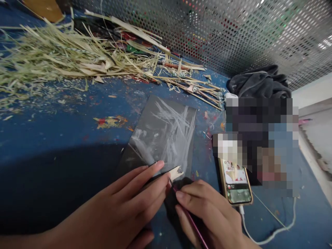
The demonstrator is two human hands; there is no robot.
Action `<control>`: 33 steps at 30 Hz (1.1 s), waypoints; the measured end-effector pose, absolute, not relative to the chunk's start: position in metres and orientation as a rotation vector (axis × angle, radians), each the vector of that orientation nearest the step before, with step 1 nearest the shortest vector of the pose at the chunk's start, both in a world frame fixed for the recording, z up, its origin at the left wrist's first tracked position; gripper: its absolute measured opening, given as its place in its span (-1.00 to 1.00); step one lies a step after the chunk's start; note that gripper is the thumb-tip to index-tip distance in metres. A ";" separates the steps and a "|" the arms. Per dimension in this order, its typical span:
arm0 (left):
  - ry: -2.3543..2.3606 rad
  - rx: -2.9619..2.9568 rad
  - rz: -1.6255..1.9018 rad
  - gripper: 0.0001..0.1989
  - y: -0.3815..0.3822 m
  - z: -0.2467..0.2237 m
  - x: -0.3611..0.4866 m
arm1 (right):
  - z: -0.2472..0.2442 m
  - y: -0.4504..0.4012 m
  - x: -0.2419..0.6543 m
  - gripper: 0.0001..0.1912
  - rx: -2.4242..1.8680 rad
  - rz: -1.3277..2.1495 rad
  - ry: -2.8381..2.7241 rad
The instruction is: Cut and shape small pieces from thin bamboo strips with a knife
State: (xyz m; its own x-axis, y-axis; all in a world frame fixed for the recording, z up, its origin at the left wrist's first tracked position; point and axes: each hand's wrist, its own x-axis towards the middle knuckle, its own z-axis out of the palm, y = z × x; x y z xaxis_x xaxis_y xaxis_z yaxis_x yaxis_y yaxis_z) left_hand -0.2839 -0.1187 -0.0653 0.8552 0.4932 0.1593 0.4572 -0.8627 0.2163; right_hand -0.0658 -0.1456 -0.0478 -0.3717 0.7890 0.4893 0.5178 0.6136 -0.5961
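My left hand point(129, 200) presses a small pale strip point(176, 172) between its fingers. The strip's far end is cut to a notch, and the rest is hidden under my fingers. In my right hand point(210, 207) is a slim purple-handled tool point(191, 220), held like a pen. Its dark, fine tip meets the strip beside my left fingertips; whether it is a brush or a blade I cannot tell. Both hands are over the near end of a dark grey sheet point(160, 128) with whitish scuff marks, lying on the blue table.
Along the back lie a heap of dry straw-like strips point(57, 55) and several thin sticks with patterned ends point(204, 90). A perforated metal panel point(220, 34) stands behind them. At the right are a lit phone point(237, 183), its white cable point(272, 237) and a dark cloth point(261, 84).
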 end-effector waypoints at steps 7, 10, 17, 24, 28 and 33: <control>0.732 2.860 0.360 -0.48 -0.119 -0.066 -0.284 | -0.050 -0.147 -0.066 -0.75 -1.041 0.459 -2.035; 0.725 2.864 0.345 -0.48 -0.119 -0.065 -0.285 | -0.051 -0.147 -0.065 -0.75 -1.044 0.459 -2.032; 0.745 2.830 0.352 -0.44 -0.120 -0.068 -0.285 | -0.052 -0.147 -0.069 -0.75 -1.060 0.438 -2.023; 0.809 2.809 0.297 -0.42 -0.119 -0.064 -0.284 | -0.032 -0.160 -0.035 -0.71 -1.297 0.450 -1.828; 0.778 2.830 0.235 -0.42 -0.116 -0.058 -0.283 | -0.010 -0.157 0.012 -0.86 -1.466 0.669 -1.305; 0.752 2.821 0.213 -0.42 -0.114 -0.059 -0.283 | -0.017 -0.137 0.029 -0.77 -1.668 0.994 -0.925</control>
State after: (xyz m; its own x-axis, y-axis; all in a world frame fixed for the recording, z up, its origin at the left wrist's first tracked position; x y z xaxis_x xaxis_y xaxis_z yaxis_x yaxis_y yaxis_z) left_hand -0.2827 -0.1140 -0.0592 0.8591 0.5048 0.0839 0.4740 -0.8468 0.2415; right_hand 0.0287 -0.1369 -0.0170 0.3833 0.9028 -0.1952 0.1294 -0.2618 -0.9564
